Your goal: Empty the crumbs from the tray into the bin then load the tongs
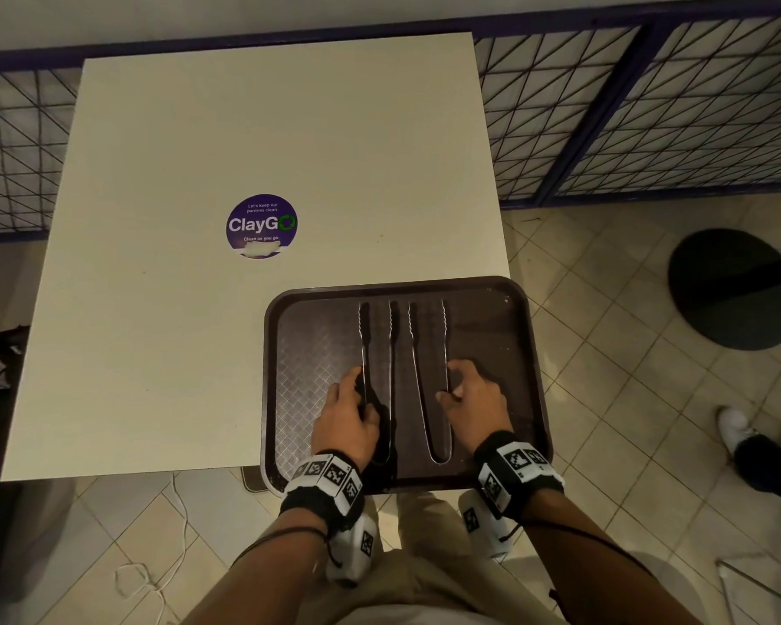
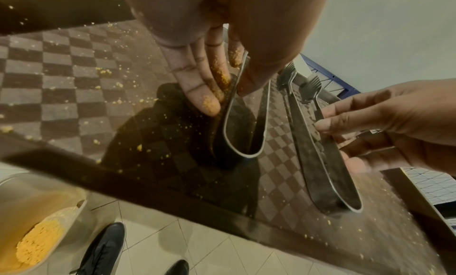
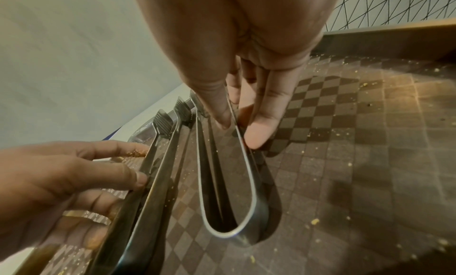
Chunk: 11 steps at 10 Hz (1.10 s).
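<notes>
From the head view, you have the brown tray (image 1: 530,354) at the near right corner of the table (image 1: 244,128), overhanging the edge toward you, with two pairs of steel tongs lying side by side on it, hinges nearest you. Your left hand (image 1: 346,415) sits on the left tongs (image 1: 377,354) and your right hand (image 1: 472,401) on the right tongs (image 1: 429,354). Keep both pairs parallel and well inside the rim as you let them settle.

In the left wrist view, your thumb and fingers (image 2: 197,80) pinch the outer arm of that pair, which stands on edge on the tray floor. Yellow crumbs cling to your fingertips and are scattered thinly over the checkered surface; the bin (image 2: 44,216) below the tray's near edge holds a heap of them. I judge the emptying mostly done, so ease the tongs down flat rather than dropping them, or the loose bits may jump.

In the right wrist view, your thumb (image 3: 217,107) and a finger pinch one arm of the other pair, also on edge. Release only once the tongs rest steady; with the tray overhanging, press lightly.
</notes>
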Each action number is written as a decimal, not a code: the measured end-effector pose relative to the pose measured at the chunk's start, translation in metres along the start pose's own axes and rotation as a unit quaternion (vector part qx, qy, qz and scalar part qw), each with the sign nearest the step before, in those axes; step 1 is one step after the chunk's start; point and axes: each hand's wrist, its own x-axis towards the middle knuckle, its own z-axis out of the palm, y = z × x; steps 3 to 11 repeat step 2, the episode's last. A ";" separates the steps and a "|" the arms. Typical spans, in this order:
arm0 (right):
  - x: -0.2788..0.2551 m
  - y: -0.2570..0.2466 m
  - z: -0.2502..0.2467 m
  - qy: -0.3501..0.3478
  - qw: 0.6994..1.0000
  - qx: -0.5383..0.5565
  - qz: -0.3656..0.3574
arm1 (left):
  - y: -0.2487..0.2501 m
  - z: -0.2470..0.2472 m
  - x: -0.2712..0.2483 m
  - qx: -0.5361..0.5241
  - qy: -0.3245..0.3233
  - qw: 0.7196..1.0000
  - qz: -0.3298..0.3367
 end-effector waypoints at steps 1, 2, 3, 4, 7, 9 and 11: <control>-0.005 -0.004 -0.006 -0.004 1.000 0.010 0.009 | 0.002 -0.007 -0.004 -0.013 0.005 1.000 0.003; -0.008 0.002 -0.012 0.002 0.999 0.027 0.025 | -0.006 -0.022 -0.007 -0.045 0.030 0.998 -0.011; -0.008 0.002 -0.012 0.002 0.999 0.027 0.025 | -0.006 -0.022 -0.007 -0.045 0.030 0.998 -0.011; -0.008 0.002 -0.012 0.002 0.999 0.027 0.025 | -0.006 -0.022 -0.007 -0.045 0.030 0.998 -0.011; -0.008 0.002 -0.012 0.002 0.999 0.027 0.025 | -0.006 -0.022 -0.007 -0.045 0.030 0.998 -0.011; -0.008 0.002 -0.012 0.002 0.999 0.027 0.025 | -0.006 -0.022 -0.007 -0.045 0.030 0.998 -0.011; -0.008 0.002 -0.012 0.002 0.999 0.027 0.025 | -0.006 -0.022 -0.007 -0.045 0.030 0.998 -0.011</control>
